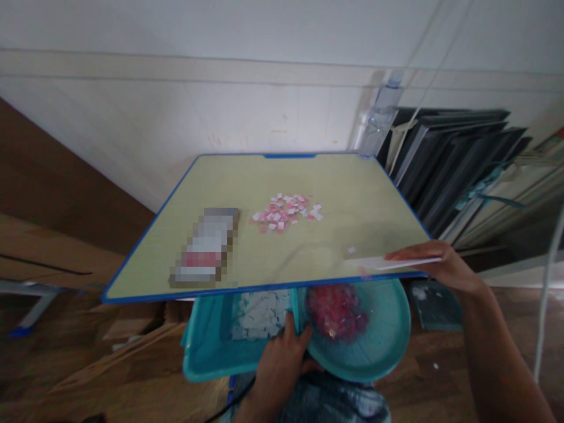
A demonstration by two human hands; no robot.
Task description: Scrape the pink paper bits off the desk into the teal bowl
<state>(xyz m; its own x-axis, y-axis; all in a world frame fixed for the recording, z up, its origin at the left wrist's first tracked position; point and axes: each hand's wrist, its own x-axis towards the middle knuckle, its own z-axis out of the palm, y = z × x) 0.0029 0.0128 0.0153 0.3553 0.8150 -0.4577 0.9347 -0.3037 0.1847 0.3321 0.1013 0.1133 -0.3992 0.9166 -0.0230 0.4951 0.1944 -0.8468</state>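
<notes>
My right hand (pixel 434 261) is closed around a thin flat white strip (pixel 374 263), seen edge-on near the right front edge of the yellow-green board with a blue rim (pixel 211 182). A pile of small pink and white square pieces (pixel 286 212) lies mid-board, and one loose white piece sits close to the strip. Below the front edge, my left hand (pixel 282 358) grips the left rim of a round teal tray (pixel 388 352), its index finger stretched toward the rectangular teal basin (pixel 202 358). Pink-red bits (pixel 337 311) lie in the tray; white scraps (pixel 262 314) fill part of the basin.
A pixelated phone-like object (pixel 207 247) lies at the board's left. A clear plastic bottle (pixel 381 114) stands behind the far right corner, against the wall. Dark flat panels (pixel 458 153) lean at right. A white cable (pixel 549 288) hangs at far right.
</notes>
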